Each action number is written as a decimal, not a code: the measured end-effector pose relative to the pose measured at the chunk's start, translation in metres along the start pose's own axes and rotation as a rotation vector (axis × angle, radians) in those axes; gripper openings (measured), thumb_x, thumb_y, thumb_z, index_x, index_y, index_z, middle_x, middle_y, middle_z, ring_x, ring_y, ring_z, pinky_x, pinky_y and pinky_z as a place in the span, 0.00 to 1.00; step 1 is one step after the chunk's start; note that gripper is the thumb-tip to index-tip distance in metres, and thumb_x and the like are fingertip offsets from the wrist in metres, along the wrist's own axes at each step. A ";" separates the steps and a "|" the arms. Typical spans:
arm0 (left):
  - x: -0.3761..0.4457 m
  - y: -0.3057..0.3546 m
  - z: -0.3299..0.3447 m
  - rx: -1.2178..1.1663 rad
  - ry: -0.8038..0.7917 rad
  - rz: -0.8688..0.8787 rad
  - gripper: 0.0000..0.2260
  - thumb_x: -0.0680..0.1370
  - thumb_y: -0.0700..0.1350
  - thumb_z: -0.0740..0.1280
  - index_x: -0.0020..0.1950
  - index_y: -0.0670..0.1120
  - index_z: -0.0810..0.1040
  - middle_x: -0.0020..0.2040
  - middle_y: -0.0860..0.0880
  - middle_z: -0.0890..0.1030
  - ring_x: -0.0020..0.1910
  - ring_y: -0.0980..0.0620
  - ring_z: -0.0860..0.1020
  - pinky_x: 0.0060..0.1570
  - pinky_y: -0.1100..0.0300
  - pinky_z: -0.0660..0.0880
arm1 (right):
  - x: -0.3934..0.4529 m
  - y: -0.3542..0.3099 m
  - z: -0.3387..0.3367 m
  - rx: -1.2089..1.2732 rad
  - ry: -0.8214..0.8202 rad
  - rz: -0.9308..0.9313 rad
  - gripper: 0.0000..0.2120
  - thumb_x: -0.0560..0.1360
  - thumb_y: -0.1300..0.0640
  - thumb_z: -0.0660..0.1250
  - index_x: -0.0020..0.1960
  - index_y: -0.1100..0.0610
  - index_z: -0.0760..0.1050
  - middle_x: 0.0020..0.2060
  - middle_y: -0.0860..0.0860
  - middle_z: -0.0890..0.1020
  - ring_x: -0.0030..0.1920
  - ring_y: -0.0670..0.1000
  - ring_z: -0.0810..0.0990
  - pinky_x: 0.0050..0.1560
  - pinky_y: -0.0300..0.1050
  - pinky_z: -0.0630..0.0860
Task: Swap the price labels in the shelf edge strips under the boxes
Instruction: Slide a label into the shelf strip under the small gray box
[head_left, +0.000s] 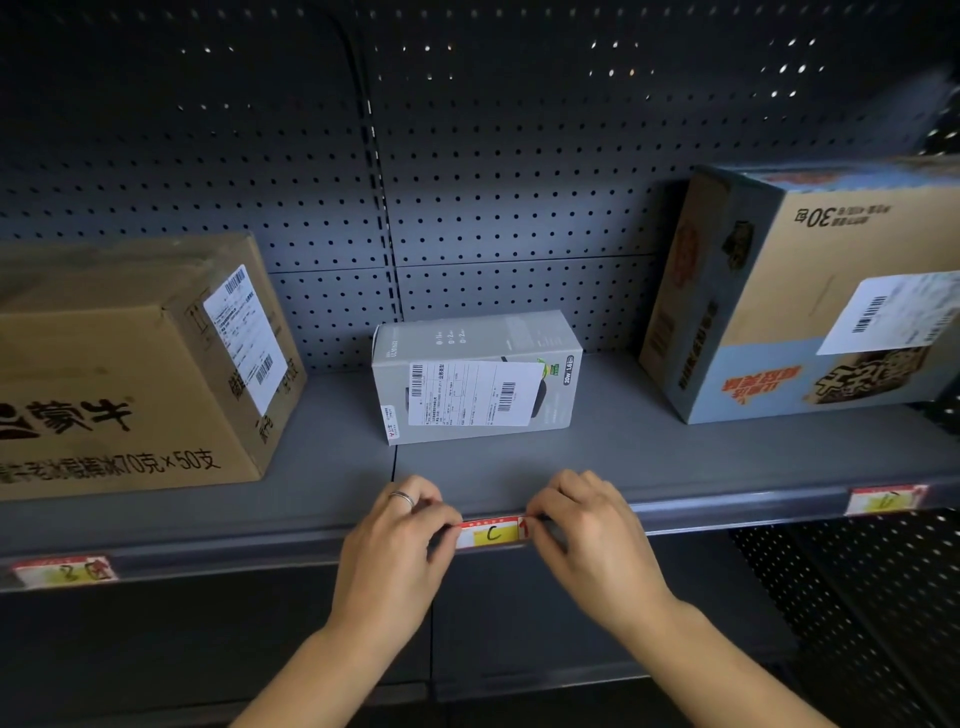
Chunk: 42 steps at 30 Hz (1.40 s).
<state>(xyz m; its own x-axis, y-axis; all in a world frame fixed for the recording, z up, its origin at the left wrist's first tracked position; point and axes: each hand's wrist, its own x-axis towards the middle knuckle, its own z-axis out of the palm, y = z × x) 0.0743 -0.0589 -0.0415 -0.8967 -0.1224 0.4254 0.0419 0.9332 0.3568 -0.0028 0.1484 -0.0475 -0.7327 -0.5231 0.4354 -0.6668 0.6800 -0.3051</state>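
The left hand (400, 540) pinches the left end of the middle price label (491, 532), a ring (402, 498) on one finger, while the right hand (589, 535) pinches the label's right end. This label, yellow with a red border and marked "C", sits in the shelf edge strip (727, 512) directly below the small grey box (475, 376). Far to the left of the grey box stands a brown carton (130, 374), with a second price label (62, 570) in the strip beneath it. To the right of the grey box stands a blue-and-tan carton (810, 296), and a third price label (885, 500) sits below it, blurred.
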 end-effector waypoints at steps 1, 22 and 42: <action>0.000 0.000 0.000 -0.011 0.003 -0.008 0.04 0.72 0.45 0.76 0.42 0.52 0.83 0.45 0.56 0.74 0.43 0.56 0.75 0.29 0.60 0.75 | 0.000 0.001 0.000 0.001 0.001 -0.001 0.04 0.77 0.52 0.66 0.46 0.50 0.79 0.42 0.46 0.77 0.42 0.50 0.74 0.43 0.48 0.74; 0.000 0.000 0.000 -0.056 0.025 -0.049 0.07 0.71 0.44 0.77 0.43 0.52 0.80 0.45 0.58 0.76 0.44 0.58 0.74 0.33 0.67 0.69 | -0.002 0.002 -0.001 0.040 0.004 0.014 0.02 0.76 0.58 0.67 0.45 0.53 0.76 0.42 0.47 0.78 0.43 0.52 0.74 0.44 0.50 0.74; 0.005 0.009 -0.015 -0.192 0.051 -0.061 0.05 0.74 0.42 0.74 0.43 0.53 0.81 0.37 0.65 0.72 0.37 0.62 0.75 0.36 0.72 0.67 | -0.001 -0.003 -0.005 0.083 0.006 0.058 0.04 0.77 0.58 0.67 0.44 0.51 0.75 0.42 0.46 0.77 0.42 0.49 0.73 0.43 0.46 0.75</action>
<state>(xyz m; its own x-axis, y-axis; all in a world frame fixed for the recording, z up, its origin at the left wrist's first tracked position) 0.0766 -0.0566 -0.0233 -0.8770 -0.1985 0.4375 0.0754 0.8425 0.5334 0.0002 0.1495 -0.0430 -0.7694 -0.4808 0.4205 -0.6328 0.6636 -0.3991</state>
